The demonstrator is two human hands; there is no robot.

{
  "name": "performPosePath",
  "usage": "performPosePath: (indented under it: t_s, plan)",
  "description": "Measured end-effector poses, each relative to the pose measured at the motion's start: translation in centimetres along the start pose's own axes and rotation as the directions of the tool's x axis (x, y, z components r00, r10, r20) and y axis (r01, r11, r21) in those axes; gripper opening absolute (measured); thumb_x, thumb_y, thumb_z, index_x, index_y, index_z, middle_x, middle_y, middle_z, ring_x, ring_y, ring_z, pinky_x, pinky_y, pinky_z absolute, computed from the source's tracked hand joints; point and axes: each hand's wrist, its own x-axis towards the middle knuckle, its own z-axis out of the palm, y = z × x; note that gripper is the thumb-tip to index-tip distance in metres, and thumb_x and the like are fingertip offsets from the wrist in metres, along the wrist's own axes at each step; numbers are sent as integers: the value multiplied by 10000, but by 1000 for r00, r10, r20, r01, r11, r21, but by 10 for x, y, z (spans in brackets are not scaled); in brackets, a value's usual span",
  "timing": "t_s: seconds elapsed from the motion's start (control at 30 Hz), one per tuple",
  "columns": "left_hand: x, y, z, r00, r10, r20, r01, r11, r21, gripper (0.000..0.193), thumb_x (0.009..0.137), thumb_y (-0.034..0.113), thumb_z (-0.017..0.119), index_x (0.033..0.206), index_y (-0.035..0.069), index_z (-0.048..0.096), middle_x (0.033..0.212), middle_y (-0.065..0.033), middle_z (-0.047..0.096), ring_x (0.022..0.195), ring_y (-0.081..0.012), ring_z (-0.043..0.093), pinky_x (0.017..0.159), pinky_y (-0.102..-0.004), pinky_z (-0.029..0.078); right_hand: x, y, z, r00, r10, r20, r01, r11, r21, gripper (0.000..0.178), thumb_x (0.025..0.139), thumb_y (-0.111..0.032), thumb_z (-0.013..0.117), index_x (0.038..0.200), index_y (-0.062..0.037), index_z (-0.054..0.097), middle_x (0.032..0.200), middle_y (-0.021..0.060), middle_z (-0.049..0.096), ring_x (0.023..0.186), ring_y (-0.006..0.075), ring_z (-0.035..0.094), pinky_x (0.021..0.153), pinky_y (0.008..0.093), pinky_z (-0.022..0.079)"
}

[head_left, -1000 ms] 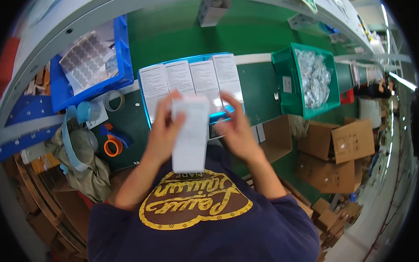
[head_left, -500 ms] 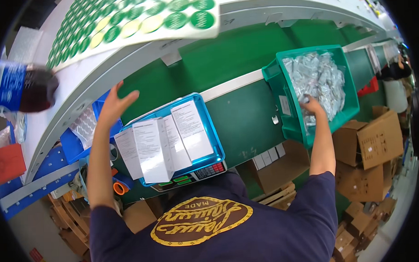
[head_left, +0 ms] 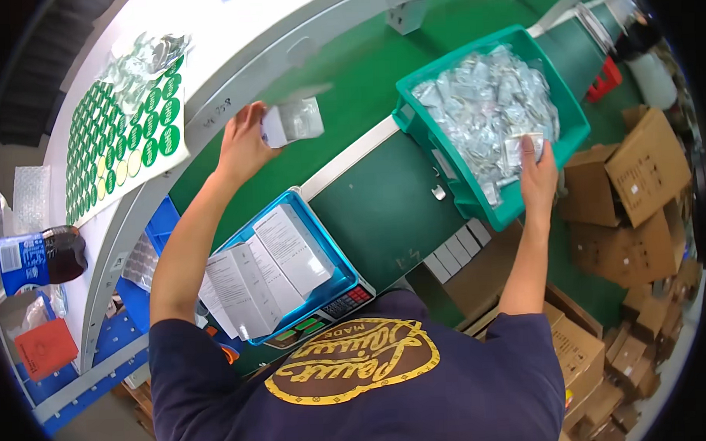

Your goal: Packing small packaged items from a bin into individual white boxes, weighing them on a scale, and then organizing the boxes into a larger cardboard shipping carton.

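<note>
My left hand (head_left: 243,145) is raised over the green conveyor belt, its fingers wrapped round a small white box (head_left: 272,128). The end of the box away from my fingers looks clear or glossy, and its contents are hard to make out. Over the teal bin (head_left: 502,212), my right hand (head_left: 538,181) pinches a small clear packet (head_left: 514,151) under the thumb. A heap of similar clear packets (head_left: 481,99) fills that bin. Between my arms, several white printed boxes (head_left: 292,250) lie in the blue tray (head_left: 341,274) of a scale with a keypad.
A white shelf (head_left: 201,109) curves along the far left, carrying a sheet of round green stickers (head_left: 124,131), some loose clear packets (head_left: 141,64) and a dark drink bottle (head_left: 36,263). Cardboard boxes (head_left: 647,187) are piled at the right. A red card (head_left: 46,348) sits at lower left.
My left hand was empty with fingers spread; now it holds a white box farther forward and right. My right hand has come up from among the packets with one pinched. The view has turned.
</note>
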Motion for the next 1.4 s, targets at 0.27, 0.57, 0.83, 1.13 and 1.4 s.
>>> performPosePath:
  t_s: [0.27,0.57,0.83,1.13,1.4]
  plan:
    - [-112,125,-105,967,-39,-251,-51,939,-339,757,564,96,864,1187,15,443,1128,-167,470,1041,-357,531,855,-405,478,-183,-247,-99,979,-200,30,38,326,945,378,868,3,657,1158,-30,417,1074,90,574,915,104,598,686,235,525]
    - [-244,167,-128,797,-93,-597,-283,816,-504,1027,553,93,898,1402,48,321,1174,-172,530,1039,-306,565,891,-388,463,-257,-301,-133,559,-827,-60,789,508,344,323,722,-105,741,1026,-85,637,1115,80,590,1109,329,522,980,450,393]
    - [-355,164,-142,954,-36,-298,-184,714,-675,830,661,333,876,1337,99,457,1227,-168,450,1118,-287,540,919,-391,464,-305,-263,-98,464,-861,208,138,302,943,589,825,-411,720,1201,22,589,1401,273,404,1220,379,506,1002,430,410]
    - [-331,172,-109,942,-290,168,268,349,-898,475,835,193,702,1258,83,516,1284,-95,436,1196,-223,497,849,-347,520,-295,-259,-52,577,-755,311,-313,147,938,456,859,12,565,1236,-110,339,1129,131,533,1093,222,526,1001,393,381]
    - [-319,193,-97,941,-325,-96,30,362,-932,524,806,189,754,1245,102,482,1384,-119,404,1187,-250,517,798,-333,526,-230,-260,-71,149,-887,437,-271,388,881,270,905,-168,627,1115,-47,508,1221,90,537,1023,116,518,906,293,429]
